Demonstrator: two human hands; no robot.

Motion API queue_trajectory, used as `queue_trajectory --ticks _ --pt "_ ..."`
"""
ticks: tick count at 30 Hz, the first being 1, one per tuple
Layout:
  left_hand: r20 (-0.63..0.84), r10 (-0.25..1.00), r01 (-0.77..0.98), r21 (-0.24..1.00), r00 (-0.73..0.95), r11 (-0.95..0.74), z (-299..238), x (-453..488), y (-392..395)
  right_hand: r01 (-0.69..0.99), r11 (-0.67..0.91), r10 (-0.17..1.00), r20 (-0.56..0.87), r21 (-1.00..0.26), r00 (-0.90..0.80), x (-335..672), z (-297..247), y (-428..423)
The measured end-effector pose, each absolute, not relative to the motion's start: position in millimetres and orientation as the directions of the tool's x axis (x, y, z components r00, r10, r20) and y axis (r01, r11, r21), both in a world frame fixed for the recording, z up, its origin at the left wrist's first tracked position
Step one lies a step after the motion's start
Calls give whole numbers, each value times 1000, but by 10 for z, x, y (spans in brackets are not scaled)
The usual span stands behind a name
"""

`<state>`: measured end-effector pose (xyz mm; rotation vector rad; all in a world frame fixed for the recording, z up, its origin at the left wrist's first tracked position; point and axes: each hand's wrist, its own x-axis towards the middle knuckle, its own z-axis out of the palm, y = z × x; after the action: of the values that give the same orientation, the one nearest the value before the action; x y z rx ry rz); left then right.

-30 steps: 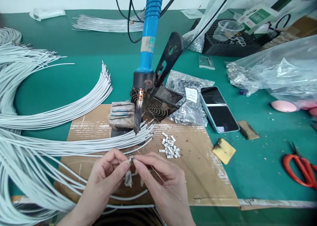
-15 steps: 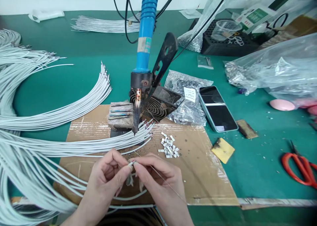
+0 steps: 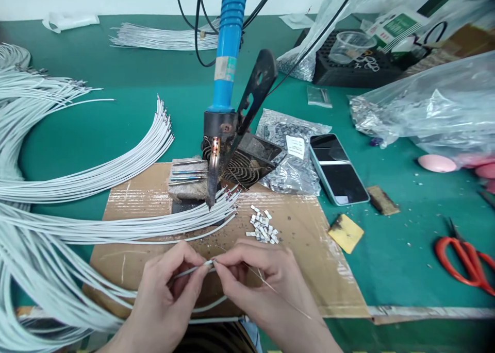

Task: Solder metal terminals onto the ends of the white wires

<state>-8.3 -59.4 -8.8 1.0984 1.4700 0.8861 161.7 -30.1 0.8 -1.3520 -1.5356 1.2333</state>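
My left hand (image 3: 172,291) pinches a thin white cable (image 3: 187,272) close to its end, thumb against forefinger. The fingertips of my right hand (image 3: 263,281) are closed at the tip of that cable, almost touching my left fingertips; whatever tiny part lies there is mostly hidden. A thin solder wire (image 3: 288,307) runs through my right hand and trails over the wrist. Beyond my hands stands a blue-handled soldering iron (image 3: 224,87), its tip pointing down above a bundle of white cables (image 3: 154,231). Small white pieces (image 3: 264,227) lie in a pile on the cardboard (image 3: 309,270).
More cable bundles (image 3: 23,260) fill the left side. To the right are a silvery bag (image 3: 294,170), a phone (image 3: 340,170), a yellow sponge (image 3: 346,233) and red-handled scissors (image 3: 464,263). A black crate (image 3: 348,76) and plastic bags (image 3: 429,103) stand farther back.
Both hands have moved slightly down, and the right wrist has swung to the right. The white cable now shows more clearly between the fingertips. The view has shifted slightly.
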Motion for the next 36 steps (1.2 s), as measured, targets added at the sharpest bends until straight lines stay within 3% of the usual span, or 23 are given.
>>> queue_trajectory --ticks 2,5,8,10,12,17,22,26,29,33,36 --pt "-338 941 131 933 -11 336 -66 -93 -586 291 31 985 -20 -956 -173 1592 -23 -316" --pt "-465 885 -72 882 32 466 -34 -102 -557 346 227 974 209 -911 -89 1493 -132 -400" --pt "-575 812 -237 778 103 582 -45 -112 -530 472 437 873 487 -766 -17 1393 -245 -505" --pt "-580 805 -271 761 125 590 -66 -115 -518 524 495 826 563 -693 -36 1373 -280 -546" --pt "-541 836 -254 799 95 546 -67 -104 -509 488 494 842 535 -719 -63 1404 -273 -549" --pt "-508 859 -140 857 -68 496 72 -4 -482 332 278 958 235 -902 -163 1592 -182 -444" --pt "-521 852 -90 852 -52 515 62 24 -504 369 469 853 303 -802 -426 1653 -181 -307" --pt "-496 865 -26 866 75 499 -69 -39 -543 315 497 803 292 -808 -519 1692 -177 -256" --pt "-501 866 -7 866 1 501 -55 -93 -521 388 456 873 318 -801 -370 1909 -183 -270" --pt "-517 843 -78 856 -148 512 36 -121 -444 558 223 940 329 -799 95 2383 -298 -339" --pt "-512 845 -114 859 -156 499 42 -69 -414 639 97 956 250 -763 153 2569 -448 -385"
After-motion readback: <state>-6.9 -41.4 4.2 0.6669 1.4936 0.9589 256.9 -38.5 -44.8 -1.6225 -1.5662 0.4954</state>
